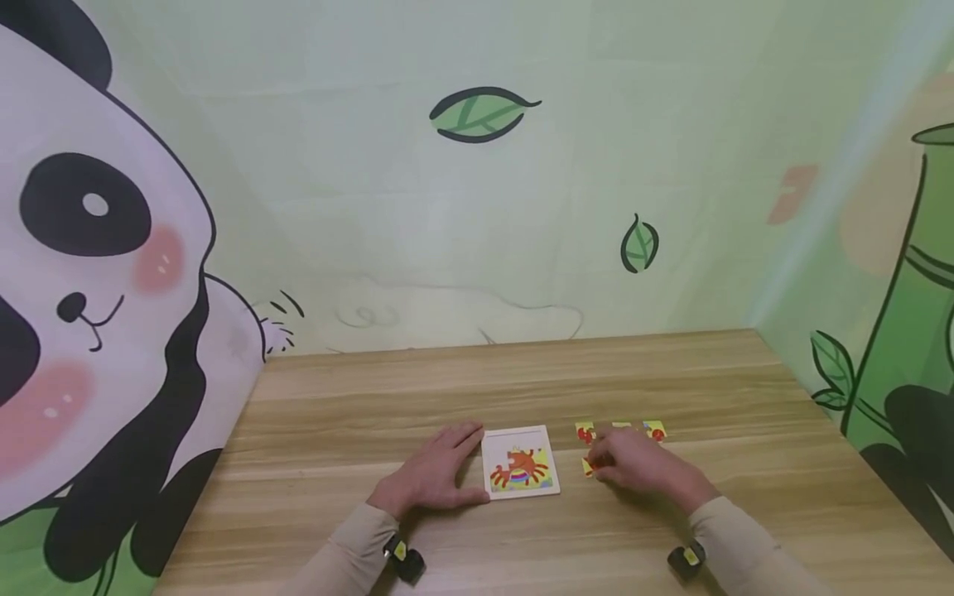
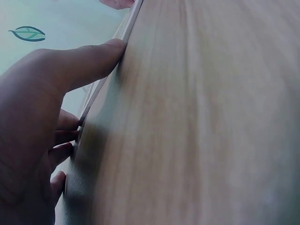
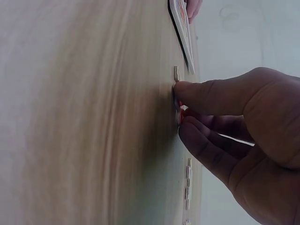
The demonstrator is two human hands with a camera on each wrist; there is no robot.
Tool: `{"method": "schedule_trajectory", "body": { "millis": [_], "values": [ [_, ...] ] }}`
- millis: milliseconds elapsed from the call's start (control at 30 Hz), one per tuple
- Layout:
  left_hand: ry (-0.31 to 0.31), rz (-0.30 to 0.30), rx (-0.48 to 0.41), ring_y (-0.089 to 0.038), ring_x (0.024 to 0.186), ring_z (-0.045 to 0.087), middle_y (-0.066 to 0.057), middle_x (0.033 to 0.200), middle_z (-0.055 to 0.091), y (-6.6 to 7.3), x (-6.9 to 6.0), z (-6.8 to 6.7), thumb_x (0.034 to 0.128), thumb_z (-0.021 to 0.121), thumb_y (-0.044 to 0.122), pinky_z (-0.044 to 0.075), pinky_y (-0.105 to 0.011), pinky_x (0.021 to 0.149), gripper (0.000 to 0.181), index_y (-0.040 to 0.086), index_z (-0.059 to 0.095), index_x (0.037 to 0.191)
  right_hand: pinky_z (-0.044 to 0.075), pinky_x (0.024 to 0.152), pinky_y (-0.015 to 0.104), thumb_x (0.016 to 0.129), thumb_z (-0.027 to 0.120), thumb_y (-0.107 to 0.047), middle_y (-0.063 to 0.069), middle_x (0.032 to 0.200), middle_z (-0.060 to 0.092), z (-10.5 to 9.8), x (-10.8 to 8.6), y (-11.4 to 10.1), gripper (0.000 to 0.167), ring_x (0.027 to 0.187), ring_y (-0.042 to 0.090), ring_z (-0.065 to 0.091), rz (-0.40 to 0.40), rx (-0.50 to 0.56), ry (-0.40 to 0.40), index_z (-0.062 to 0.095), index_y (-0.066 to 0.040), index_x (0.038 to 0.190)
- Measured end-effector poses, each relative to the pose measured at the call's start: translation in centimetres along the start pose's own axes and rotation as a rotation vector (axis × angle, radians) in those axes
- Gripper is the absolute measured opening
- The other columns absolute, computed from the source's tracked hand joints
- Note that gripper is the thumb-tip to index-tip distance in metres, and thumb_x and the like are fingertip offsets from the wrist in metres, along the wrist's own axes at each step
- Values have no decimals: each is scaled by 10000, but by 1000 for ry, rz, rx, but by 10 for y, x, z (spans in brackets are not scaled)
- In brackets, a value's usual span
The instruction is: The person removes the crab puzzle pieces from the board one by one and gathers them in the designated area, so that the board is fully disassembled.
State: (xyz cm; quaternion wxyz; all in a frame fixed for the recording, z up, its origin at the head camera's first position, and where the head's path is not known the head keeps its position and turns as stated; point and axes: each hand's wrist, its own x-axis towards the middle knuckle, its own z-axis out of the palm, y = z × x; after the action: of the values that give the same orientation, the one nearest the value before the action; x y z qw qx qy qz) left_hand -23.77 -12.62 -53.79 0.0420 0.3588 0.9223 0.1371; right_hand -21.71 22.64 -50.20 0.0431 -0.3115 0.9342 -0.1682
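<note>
A square puzzle board (image 1: 520,434) with a white frame lies flat, partly filled with an orange crab picture. My left hand (image 1: 436,468) rests along its left edge, with the thumb at the lower corner and outstretched fingers near the upper one. In the left wrist view, the thumb (image 2: 93,63) touches the board's side. To the right of the board, my right hand (image 1: 641,463) pinches a small red-and-yellow puzzle piece (image 1: 588,468) low at the tabletop. The right wrist view shows thumb and fingertips about this piece (image 3: 180,112), which they partly hide.
Behind the right hand lie several loose puzzle pieces, among them a left one (image 1: 585,432) and a right one (image 1: 655,430); the hand partly covers others. The wooden table (image 1: 373,397) meets a printed panda backdrop (image 1: 358,207) at its back edge.
</note>
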Motion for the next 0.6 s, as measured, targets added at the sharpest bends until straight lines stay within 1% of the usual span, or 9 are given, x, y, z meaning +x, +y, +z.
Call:
{"method": "schedule_trajectory", "body": {
  "millis": [133, 333, 600],
  "values": [
    [2, 0, 3, -269, 1452, 293, -110, 1577, 306, 0, -1, 1, 808, 617, 677, 218, -453, 1218, 999, 41, 313, 1515, 472, 609, 177, 803, 785, -147, -73, 840, 567, 3, 0, 1, 113, 717, 8, 502, 4, 15, 12, 747, -112, 903],
    [-10, -12, 11, -263, 1459, 280, -97, 1587, 292, 1, 0, 1, 808, 609, 687, 211, -435, 1220, 1005, 55, 297, 1525, 479, 609, 177, 792, 795, -131, -72, 831, 574, 4, 0, 3, 133, 715, 19, 513, 21, 43, 23, 733, -117, 910],
    [9, 8, 3, -262, 1452, 295, -113, 1576, 310, 0, 0, 2, 813, 612, 679, 223, -450, 1216, 994, 38, 316, 1513, 504, 626, 195, 782, 789, -107, -48, 838, 614, 2, 1, 2, 144, 728, 51, 550, 25, 84, 54, 730, -119, 913]
  ]
}}
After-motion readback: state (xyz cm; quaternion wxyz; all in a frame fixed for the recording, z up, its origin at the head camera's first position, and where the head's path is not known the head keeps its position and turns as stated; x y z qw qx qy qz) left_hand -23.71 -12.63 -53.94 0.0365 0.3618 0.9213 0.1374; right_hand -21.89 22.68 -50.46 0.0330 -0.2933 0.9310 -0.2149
